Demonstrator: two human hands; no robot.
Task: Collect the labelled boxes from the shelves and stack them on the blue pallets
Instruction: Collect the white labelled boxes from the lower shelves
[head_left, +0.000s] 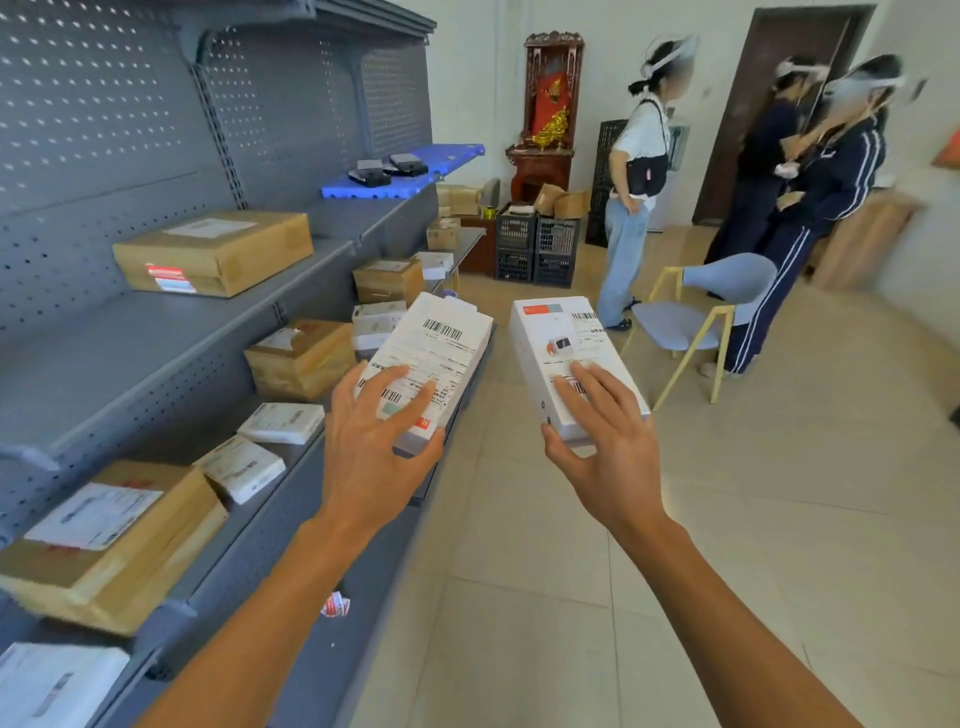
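Boxes fill both my hands: my left hand (379, 421) grips one white labelled box (431, 358), my right hand (597, 426) another (566, 353), labels upward for checking. I hold them clear of the shelves (171, 332), heading for the far blue pallets (405, 171).

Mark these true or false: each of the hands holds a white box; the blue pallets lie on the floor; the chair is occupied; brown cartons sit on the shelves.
1. Each hand holds a white labelled box: true. The left hand grips one white box, the right hand another white box.
2. The blue pallets lie on the floor: false. They rest on an upper shelf.
3. The chair is occupied: false. Nobody sits on it.
4. Brown cartons sit on the shelves: true.
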